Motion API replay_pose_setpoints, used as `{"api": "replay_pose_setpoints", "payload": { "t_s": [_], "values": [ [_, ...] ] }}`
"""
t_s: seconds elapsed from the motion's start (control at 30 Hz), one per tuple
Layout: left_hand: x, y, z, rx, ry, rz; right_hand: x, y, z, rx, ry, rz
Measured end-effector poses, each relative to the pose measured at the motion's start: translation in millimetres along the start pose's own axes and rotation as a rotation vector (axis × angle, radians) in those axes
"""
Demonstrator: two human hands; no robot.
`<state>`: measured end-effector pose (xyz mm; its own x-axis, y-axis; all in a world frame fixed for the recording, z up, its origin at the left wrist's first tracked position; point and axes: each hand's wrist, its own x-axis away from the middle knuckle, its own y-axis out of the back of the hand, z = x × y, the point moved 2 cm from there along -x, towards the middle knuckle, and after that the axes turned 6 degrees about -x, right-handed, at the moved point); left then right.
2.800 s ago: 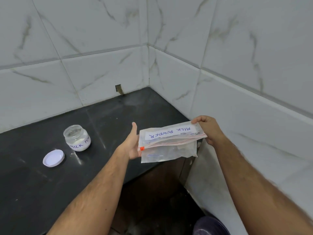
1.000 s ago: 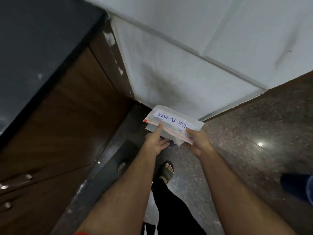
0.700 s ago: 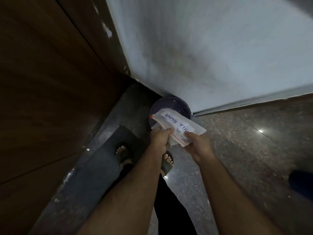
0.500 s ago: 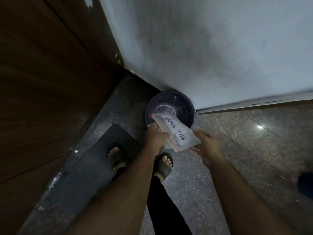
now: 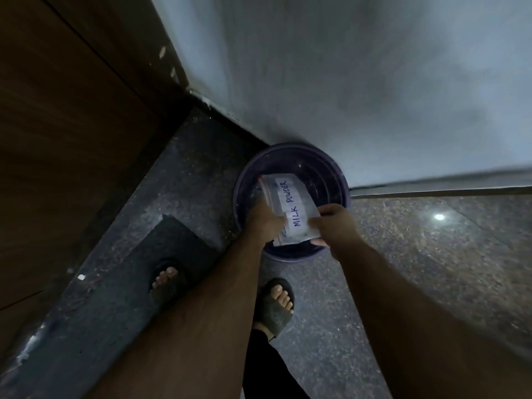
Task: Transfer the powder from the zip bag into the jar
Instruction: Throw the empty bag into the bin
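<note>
Two hands on the zip bag (image 5: 290, 208), labelled MILK POWDER: our left hand (image 5: 266, 218) pinches its left edge, our right hand (image 5: 331, 223) grips the near right corner. Bag is held over a dark purple bucket (image 5: 339, 180) on the floor (image 5: 431, 240), against the wall (image 5: 345, 82).

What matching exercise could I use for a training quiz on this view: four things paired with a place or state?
Things:
1. clear zip bag labelled MILK POWDER
2. round dark purple plastic bin
3. left hand
4. dark open-toed sandals

Places or states:
A. on the speckled floor against the wall
B. on the person's feet
C. gripping the bag's left edge
D. held over the bin by both hands

Pairs: 1-D, 2-A, 3-C, 4-B
</note>
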<state>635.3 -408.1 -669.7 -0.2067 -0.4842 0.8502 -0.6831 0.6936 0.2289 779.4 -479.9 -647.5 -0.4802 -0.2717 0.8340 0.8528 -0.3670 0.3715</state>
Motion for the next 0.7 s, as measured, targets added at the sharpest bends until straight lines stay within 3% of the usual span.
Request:
{"api": "replay_pose_setpoints", "payload": {
  "t_s": [0.2, 0.33, 0.7],
  "values": [
    [9.6, 1.9, -9.3, -0.143, -0.053, 0.067, -11.1, 0.7, 10.0, 0.413, 0.158, -0.084],
    [46.9, 16.0, -21.9, -0.172, -0.087, 0.036, 16.7, 11.6, 21.3, 0.564, 0.222, -0.067],
    [252.2, 135.0, -100.4, -0.473, -0.293, -0.1, 228.9, 38.6, 143.2, 0.807, 0.612, 0.088]
  ]
}}
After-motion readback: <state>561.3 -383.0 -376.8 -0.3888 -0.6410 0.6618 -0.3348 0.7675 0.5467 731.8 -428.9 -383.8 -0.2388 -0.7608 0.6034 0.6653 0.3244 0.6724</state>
